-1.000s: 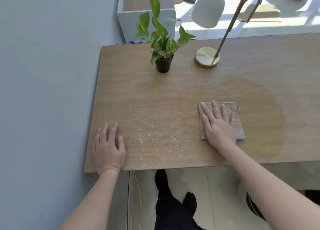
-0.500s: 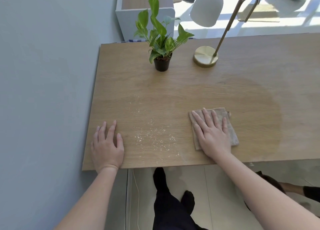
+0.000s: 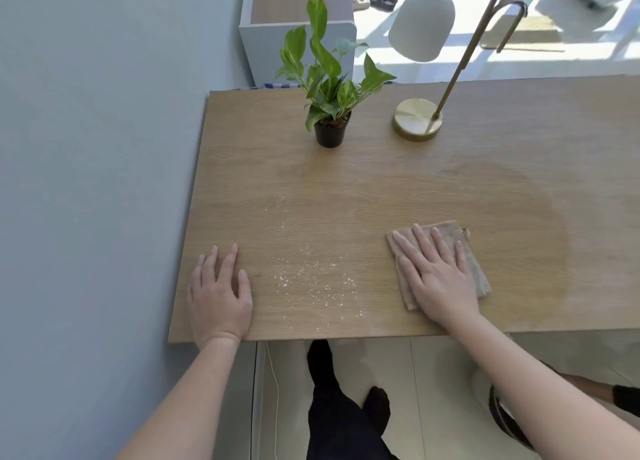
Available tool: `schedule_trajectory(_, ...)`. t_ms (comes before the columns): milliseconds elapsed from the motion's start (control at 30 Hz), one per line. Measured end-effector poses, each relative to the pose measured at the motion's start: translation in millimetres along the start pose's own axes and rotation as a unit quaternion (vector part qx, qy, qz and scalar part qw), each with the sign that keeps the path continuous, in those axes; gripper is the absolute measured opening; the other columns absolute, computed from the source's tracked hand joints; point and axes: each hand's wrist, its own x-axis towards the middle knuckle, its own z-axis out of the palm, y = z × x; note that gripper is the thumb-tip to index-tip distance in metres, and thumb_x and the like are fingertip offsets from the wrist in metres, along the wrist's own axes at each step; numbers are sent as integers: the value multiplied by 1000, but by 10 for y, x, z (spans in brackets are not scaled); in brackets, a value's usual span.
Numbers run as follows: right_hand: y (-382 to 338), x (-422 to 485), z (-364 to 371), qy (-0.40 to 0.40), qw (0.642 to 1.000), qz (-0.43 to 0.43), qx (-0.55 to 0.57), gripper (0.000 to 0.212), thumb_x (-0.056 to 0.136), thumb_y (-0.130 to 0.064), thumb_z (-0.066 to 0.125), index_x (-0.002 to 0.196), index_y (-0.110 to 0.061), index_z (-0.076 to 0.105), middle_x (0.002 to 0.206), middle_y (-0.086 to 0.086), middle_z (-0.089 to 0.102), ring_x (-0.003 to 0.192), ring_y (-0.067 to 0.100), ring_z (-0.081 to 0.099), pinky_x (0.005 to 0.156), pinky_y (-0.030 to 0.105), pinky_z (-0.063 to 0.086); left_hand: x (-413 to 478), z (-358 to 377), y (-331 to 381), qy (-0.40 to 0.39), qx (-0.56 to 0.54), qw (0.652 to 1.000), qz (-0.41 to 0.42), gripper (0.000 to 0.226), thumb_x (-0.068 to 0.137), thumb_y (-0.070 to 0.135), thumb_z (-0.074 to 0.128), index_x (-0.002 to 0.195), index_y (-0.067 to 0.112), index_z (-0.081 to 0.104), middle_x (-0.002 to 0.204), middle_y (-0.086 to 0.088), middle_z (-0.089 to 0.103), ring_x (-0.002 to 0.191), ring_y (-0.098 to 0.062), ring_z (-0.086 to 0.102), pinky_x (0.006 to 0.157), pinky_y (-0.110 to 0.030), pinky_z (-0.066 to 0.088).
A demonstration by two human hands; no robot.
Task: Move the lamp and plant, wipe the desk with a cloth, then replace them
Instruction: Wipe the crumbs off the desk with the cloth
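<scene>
Head cam looks straight down on both hands, so here's the pose. Right hand (image 3: 438, 274) lies flat with fingers straight and slightly fanned, palm pressing down on a folded tan cloth (image 3: 474, 269) near the front edge of the desk (image 3: 485, 169); the forearm comes in from the lower right at a slant. Left hand (image 3: 218, 293) is also flat, fingers loosely spread, palm on bare wood at the front left corner, holding nothing, with the forearm coming up from below.

Between the two hands sits a scatter of pale crumbs (image 3: 315, 276). Around and right of the cloth the wood looks darker, like a damp patch (image 3: 502, 200).

Further back, the plant (image 3: 329, 79) in its little black pot stands upright toward the rear of the desk, and the lamp (image 3: 417, 118) with its brass base is just to the right of it, well apart from the cloth. Grey wall (image 3: 86, 148) runs along the left.
</scene>
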Motion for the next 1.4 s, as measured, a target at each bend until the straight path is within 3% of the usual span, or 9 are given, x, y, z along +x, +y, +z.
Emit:
schedule_trajectory(133, -518, 346, 130, 15, 997, 74, 31, 54, 109, -64, 2, 162, -62, -7, 178, -16, -11, 164, 18, -17, 130, 52, -16, -22, -3, -35, -3, 5, 1000, 2, 50, 108, 37, 53, 158, 36, 50, 168, -3, 43, 158, -28, 33, 125, -54, 33)
schedule_trajectory(333, -85, -18, 15, -51, 986, -156, -22, 49, 112, -64, 9, 159, -68, -4, 174, -28, -9, 162, 7, -18, 133, 48, -10, -3, -17, -23, -3, 3, 1000, 1, 52, 106, 37, 57, 158, 36, 51, 168, -3, 44, 157, -29, 34, 123, -56, 35)
schedule_trajectory(467, 310, 153, -199, -15, 998, -50, -19, 51, 109, -66, 5, 159, -68, -5, 176, -24, -4, 163, 7, -15, 133, 46, -10, -17, -5, -15, -6, 1, 1000, -1, 50, 108, 41, 49, 158, 38, 50, 168, -1, 43, 158, -27, 33, 124, -54, 35)
schedule_trajectory(667, -440, 1252, -239, 28, 990, 122, 56, 57, 108, -62, 6, 164, -59, 1, 179, -11, -7, 165, 23, -13, 130, 58, -13, -4, 10, -44, -7, 0, 1000, -5, 52, 107, 39, 54, 159, 39, 48, 168, 0, 43, 159, -26, 32, 125, -53, 33)
schedule_trajectory(800, -1035, 1351, -116, -1, 999, -45, 30, 54, 109, -66, 4, 163, -62, 1, 177, -15, -9, 165, 22, -13, 130, 56, -14, 13, 25, -39, -7, 4, 1000, -2, 51, 108, 42, 47, 159, 40, 47, 168, 1, 42, 159, -25, 32, 125, -52, 33)
schedule_trajectory(933, -710, 805, -87, -46, 979, -198, -7, 49, 111, -66, 7, 159, -68, -1, 175, -25, -4, 164, 11, -11, 133, 51, -9, 30, 15, -56, 0, 4, 1000, 4, 54, 105, 46, 41, 158, 40, 48, 168, 0, 44, 158, -25, 34, 125, -52, 35)
schedule_trajectory(1067, -169, 749, -287, -46, 987, -156, -17, 48, 111, -67, 10, 157, -71, -1, 175, -27, -1, 163, 6, -11, 133, 48, -9, 48, 23, -61, -5, 1, 1000, 3, 57, 104, 51, 34, 159, 41, 47, 169, 2, 42, 159, -25, 32, 124, -53, 35)
schedule_trajectory(1233, -634, 1243, -212, 1, 1000, 2, 31, 53, 109, -65, 8, 162, -64, 5, 178, -19, -3, 165, 15, -11, 130, 51, -17, 31, 14, -72, -3, 1, 1000, 0, 57, 104, 50, 36, 158, 41, 48, 168, 1, 43, 158, -25, 33, 124, -52, 34)
schedule_trajectory(1400, -922, 930, -34, -30, 991, -134, 9, 52, 110, -65, 6, 162, -64, 1, 176, -20, -6, 165, 17, -12, 131, 53, -14, 18, -1, -65, -8, 2, 1000, -3, 52, 107, 45, 43, 159, 41, 48, 169, 1, 42, 159, -25, 32, 125, -52, 35)
